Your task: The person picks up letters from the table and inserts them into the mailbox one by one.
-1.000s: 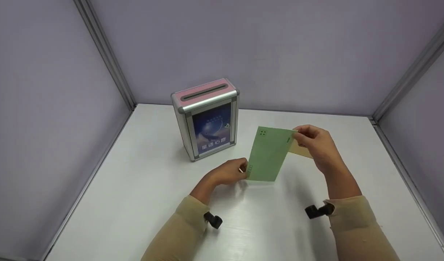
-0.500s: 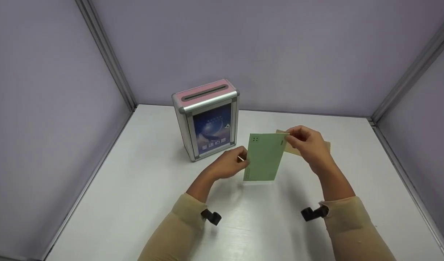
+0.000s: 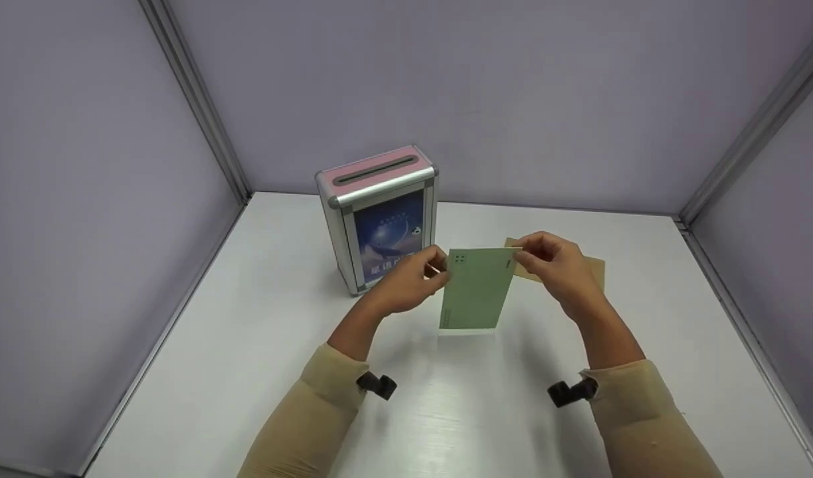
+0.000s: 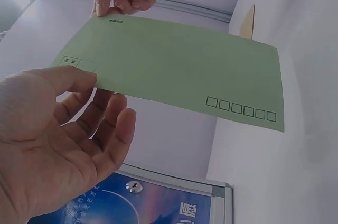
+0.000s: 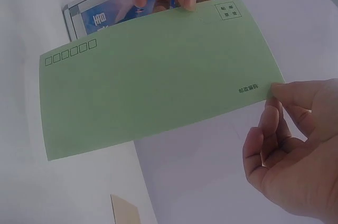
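A green envelope (image 3: 476,289) hangs upright above the table, its printed face toward the head camera. My left hand (image 3: 412,282) pinches its left long edge near the top, between thumb and fingers, close to the stamp square (image 5: 228,11). The upper right corner is pinched by my right hand (image 3: 558,265). In the left wrist view a row of small postcode boxes (image 4: 241,109) shows at the envelope's other end. Behind my left hand stands a metal-framed box (image 3: 380,212) with a pink top, a dark slot (image 3: 374,170) and a blue front panel, partly covered by that hand.
A tan envelope-like paper (image 3: 594,271) lies on the white table (image 3: 247,345) behind my right hand, which partly hides it. Pale partition walls (image 3: 486,99) with metal edging enclose the back and sides. A small lock (image 4: 134,186) sits on the box's front.
My left hand has slid up the envelope's left edge from its bottom corner to near the top. The right hand has shifted left with the envelope, which now hangs straighter.
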{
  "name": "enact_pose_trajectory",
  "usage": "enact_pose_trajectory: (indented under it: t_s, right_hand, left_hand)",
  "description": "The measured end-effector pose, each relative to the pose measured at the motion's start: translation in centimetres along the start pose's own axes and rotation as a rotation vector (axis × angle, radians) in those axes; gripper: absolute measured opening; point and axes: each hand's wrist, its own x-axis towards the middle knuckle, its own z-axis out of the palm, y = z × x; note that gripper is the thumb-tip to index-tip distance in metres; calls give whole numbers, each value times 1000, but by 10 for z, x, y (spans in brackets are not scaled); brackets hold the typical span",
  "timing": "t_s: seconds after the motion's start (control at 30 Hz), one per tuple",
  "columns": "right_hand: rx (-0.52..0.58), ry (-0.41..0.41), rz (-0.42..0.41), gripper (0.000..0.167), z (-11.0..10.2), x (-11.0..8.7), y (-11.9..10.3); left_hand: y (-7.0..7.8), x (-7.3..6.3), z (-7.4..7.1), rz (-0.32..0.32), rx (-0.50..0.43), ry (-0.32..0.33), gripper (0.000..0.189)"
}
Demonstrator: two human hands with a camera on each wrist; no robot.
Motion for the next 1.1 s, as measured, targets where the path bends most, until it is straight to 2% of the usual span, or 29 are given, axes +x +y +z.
enact_pose_trajectory:
  t_s: [0.3,0.43,0.6,0.87,1.1]
  right_hand:
    - [13,-17,-19,26,3,0,-4]
    - [29,-22,-24,25,4,1,-7]
    - [72,-21,-47,23,6,2,-11]
    - [49,-22,-49,23,13,7,-15]
    - [42,-46,-59,18,18,7,-24]
  left_hand:
    - [6,-5,-10,22,-99,20,14]
    - [8,-7,-12,32,-169,41,14]
    - [12,-11,-16,48,-214,77,13]
    - [21,-16,-26,51,-237,170,14]
    - [28,-25,-32,56,-227,209,17]
